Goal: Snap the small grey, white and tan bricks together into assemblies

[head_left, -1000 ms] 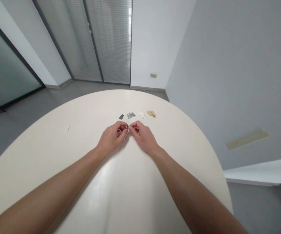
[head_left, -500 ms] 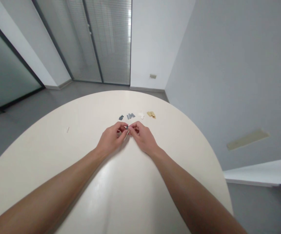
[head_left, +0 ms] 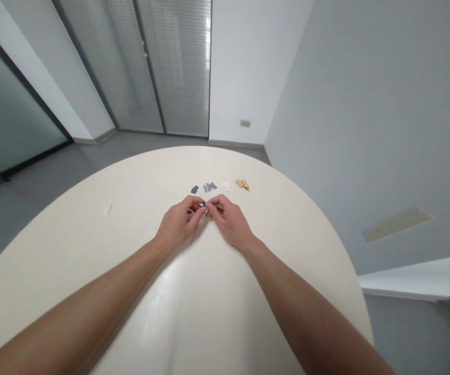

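Note:
My left hand and my right hand meet fingertip to fingertip over the middle of a round cream table. Both are closed in a pinch on one tiny dark piece, too small to name. Just beyond the hands lies a row of small flat pieces: dark grey ones, lighter grey ones, white ones and tan ones.
A small pale scrap lies on the table to the left. The table's right edge curves close to a grey wall. Glass doors with blinds stand behind. A white ledge juts out at the right.
The hands stay pinched together on the tiny piece, with only slight finger movement. The view has shifted a little.

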A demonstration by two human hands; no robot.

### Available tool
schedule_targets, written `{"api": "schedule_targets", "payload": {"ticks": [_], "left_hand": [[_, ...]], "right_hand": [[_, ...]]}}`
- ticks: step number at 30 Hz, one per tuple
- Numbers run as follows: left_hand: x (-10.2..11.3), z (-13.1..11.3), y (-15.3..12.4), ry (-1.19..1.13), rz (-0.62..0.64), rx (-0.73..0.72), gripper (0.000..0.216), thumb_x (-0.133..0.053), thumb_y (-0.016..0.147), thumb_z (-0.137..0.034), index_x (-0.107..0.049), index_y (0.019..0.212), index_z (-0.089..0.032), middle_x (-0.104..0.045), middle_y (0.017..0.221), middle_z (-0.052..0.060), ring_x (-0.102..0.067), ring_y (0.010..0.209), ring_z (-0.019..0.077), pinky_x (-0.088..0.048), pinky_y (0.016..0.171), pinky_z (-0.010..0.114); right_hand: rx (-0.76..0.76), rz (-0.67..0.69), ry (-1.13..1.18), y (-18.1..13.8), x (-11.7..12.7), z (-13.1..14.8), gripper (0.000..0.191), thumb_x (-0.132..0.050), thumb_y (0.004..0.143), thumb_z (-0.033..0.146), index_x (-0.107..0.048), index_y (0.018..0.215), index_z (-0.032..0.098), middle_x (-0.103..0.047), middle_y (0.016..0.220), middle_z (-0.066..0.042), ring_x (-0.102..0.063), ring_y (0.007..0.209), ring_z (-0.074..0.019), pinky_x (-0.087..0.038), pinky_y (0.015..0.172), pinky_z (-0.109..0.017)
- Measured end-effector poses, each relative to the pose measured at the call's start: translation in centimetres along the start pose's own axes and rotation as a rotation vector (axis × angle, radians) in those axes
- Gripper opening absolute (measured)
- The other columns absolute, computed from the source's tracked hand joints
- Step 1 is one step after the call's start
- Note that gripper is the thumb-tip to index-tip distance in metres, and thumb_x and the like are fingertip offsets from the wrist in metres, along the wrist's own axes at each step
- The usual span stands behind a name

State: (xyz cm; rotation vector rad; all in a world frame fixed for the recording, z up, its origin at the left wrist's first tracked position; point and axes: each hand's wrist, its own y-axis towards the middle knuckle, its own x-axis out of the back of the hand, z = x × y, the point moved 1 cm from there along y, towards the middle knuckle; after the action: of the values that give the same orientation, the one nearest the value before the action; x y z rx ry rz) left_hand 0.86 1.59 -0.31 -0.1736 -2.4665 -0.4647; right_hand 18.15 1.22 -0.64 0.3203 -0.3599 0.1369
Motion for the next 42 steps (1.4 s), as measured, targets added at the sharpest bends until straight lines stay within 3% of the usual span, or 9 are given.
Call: {"api": "schedule_targets", "payload": {"ticks": [42], "left_hand": [[0.12, -0.39, -0.03, 0.029, 0.049, 0.031, 0.026, -0.049, 0.098, -0.043, -0.063, 0.102, -0.022, -0.075, 0.091, 0.005, -0.068, 0.079, 0.0194, -0.049, 0.075, 0.033]], "right_hand": [[0.003, 0.020, -0.108, -0.04, 0.02, 0.28, 0.018, -0.054, 0.100, 0.037, -0.063, 0.101, 0.022, -0.076, 0.094, -0.004, -0.071, 0.085, -0.0164, -0.052, 0.080, -0.032]]}}
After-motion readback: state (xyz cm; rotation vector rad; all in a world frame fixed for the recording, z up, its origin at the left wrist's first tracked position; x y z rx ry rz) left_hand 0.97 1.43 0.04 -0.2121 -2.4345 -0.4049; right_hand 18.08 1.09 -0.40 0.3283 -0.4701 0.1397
